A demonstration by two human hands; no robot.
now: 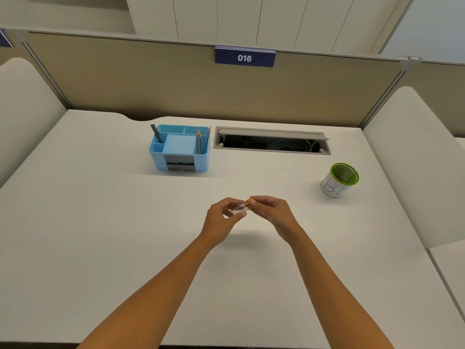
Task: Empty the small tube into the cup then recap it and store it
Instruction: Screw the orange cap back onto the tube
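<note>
While both hands are raised above the middle of the worktop, the left hand pinches the clear tube between thumb and curled fingers. The right hand pinches the orange cap at the tube's right end with its fingertips. The tube lies tilted, cap end higher; something dark shows inside it. The cup, white with a green rim and lining, stands near the right edge, small dark bits at its bottom. The blue organiser stands toward the rear edge, pencils in its right compartment and a dark pen in its left.
</note>
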